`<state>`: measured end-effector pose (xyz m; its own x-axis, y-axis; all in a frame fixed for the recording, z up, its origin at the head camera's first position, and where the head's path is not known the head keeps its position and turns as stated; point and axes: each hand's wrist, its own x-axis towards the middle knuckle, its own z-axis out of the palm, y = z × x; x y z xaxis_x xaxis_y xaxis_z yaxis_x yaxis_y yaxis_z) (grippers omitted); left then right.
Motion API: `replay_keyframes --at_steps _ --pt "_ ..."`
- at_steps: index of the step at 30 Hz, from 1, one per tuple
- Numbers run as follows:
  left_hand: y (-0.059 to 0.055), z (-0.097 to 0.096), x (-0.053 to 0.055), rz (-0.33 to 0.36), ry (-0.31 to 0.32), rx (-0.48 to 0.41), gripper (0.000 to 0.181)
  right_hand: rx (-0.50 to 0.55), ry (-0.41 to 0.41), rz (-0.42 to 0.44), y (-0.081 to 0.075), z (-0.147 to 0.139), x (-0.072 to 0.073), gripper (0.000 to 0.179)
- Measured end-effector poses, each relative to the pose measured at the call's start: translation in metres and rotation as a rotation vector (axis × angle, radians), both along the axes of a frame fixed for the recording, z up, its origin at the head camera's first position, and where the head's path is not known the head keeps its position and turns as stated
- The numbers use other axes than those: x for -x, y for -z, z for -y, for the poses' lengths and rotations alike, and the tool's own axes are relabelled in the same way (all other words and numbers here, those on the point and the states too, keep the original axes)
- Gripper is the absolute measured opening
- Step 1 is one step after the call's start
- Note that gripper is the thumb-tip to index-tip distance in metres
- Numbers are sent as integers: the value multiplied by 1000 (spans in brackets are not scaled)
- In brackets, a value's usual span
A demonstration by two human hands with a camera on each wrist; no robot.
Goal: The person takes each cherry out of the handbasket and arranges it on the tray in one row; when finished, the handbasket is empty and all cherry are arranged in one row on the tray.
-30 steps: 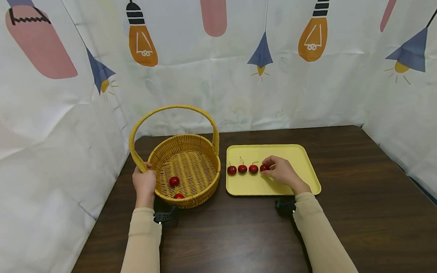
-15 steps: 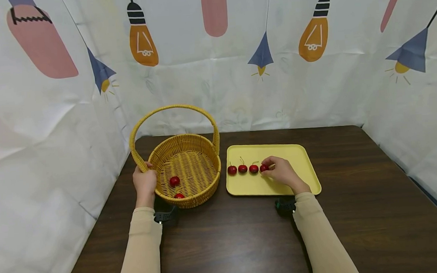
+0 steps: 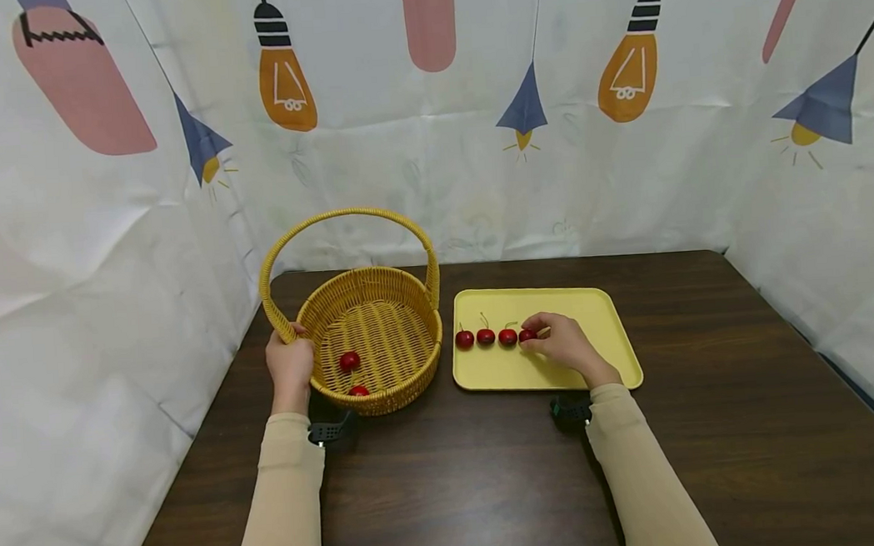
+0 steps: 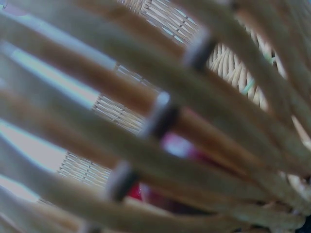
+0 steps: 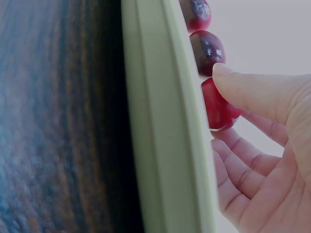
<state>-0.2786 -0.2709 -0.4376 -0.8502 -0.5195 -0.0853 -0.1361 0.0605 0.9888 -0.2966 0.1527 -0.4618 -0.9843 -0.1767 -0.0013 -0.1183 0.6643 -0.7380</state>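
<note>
My left hand (image 3: pixel 290 367) grips the base of the arched handle on the left side of a yellow wicker basket (image 3: pixel 399 396). Inside it lie two red cherries, one cherry (image 3: pixel 349 361) above the other cherry (image 3: pixel 358 390). The left wrist view is filled by blurred wicker strands, with red showing between them. My right hand (image 3: pixel 565 347) pinches a cherry (image 5: pixel 218 107) between thumb and fingers over the yellow tray (image 3: pixel 533 376). Left of it, a row of cherries with stems sits on the tray: a left cherry (image 3: pixel 464 339), a middle cherry (image 3: pixel 485 337) and a right cherry (image 3: pixel 508 337).
Basket and tray stand side by side on a dark brown wooden table (image 3: pixel 458 489). A white curtain (image 3: pixel 432 190) printed with lamps and bulbs hangs behind the table and along its sides.
The pinched cherry has shifted very slightly left toward the row. The left hand and the basket look unchanged.
</note>
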Motion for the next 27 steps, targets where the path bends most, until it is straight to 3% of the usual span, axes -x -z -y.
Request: replay_keyframes --at_steps 7,14,19,24,27 --pt "0 0 0 -5 -5 -9 27 3 9 -8 -5 0 -1 34" --pt "0 0 1 -6 -8 -23 28 24 127 -140 -14 7 -1 28" --pt "-1 1 0 2 -4 -21 27 162 137 -228 -26 32 -7 24" --pt "0 4 0 -7 -4 -17 27 362 80 -345 -35 65 -17 16" --pt "1 5 -1 2 18 -21 28 459 35 -373 -36 84 -25 13"
